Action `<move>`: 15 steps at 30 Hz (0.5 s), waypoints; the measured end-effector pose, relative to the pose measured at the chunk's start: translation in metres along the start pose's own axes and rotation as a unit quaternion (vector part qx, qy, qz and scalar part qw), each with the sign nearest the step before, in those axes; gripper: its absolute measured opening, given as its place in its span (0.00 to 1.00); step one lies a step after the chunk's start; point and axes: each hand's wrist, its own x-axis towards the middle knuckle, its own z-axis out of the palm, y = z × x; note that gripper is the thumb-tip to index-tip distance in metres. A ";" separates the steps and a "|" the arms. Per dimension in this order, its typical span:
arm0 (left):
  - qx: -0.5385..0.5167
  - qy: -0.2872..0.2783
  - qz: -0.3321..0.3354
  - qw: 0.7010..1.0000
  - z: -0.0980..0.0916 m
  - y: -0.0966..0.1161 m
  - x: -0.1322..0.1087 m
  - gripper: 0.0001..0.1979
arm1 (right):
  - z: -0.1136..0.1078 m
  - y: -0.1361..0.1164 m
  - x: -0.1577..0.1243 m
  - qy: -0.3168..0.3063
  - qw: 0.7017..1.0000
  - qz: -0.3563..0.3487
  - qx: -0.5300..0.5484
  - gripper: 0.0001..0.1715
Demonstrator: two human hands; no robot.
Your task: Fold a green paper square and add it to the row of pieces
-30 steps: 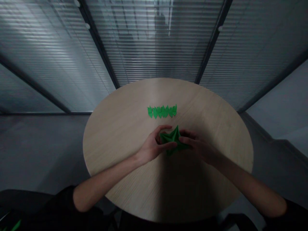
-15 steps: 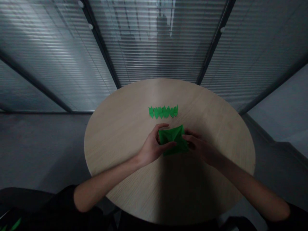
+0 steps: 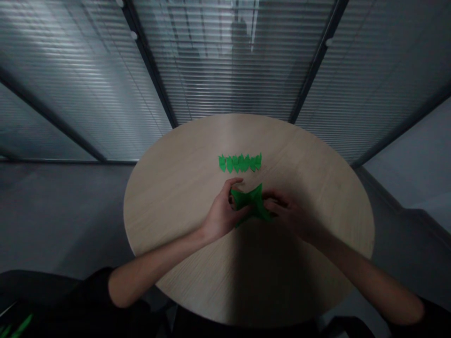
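A creased sheet of green paper (image 3: 249, 199) is held above the middle of the round table (image 3: 169, 188), its surface bent into folds. My left hand (image 3: 225, 206) grips its left side, the thumb lying across the front and the fingers curling behind. At the right edge, my right hand (image 3: 283, 206) has its fingers bent against the paper; shadow hides part of them. Just beyond the hands lies a row of several small folded green paper pieces (image 3: 240, 163), side by side with pointed tips.
Glass partitions with blinds (image 3: 229, 84) stand behind the table. A dark chair part (image 3: 35, 286) is at the lower left, with some green strips (image 3: 23, 325) below it. My own shadow falls over the near side of the tabletop.
The green paper has bent inward and looks narrower, its right side folding toward the left. My right hand's fingers have shifted along that edge. The row of paper pieces stays in place.
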 end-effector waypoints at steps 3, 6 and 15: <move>0.004 -0.013 0.014 1.000 0.001 0.000 -0.001 0.37 | 0.000 0.006 0.001 0.004 1.000 -0.004 -0.018 0.15; -0.045 -0.026 0.010 0.999 0.003 0.005 -0.001 0.38 | -0.002 0.011 0.002 0.012 1.000 0.009 0.008 0.15; -0.144 -0.036 0.092 0.985 -0.001 0.009 -0.004 0.10 | -0.008 -0.002 0.002 0.067 0.990 0.021 0.123 0.13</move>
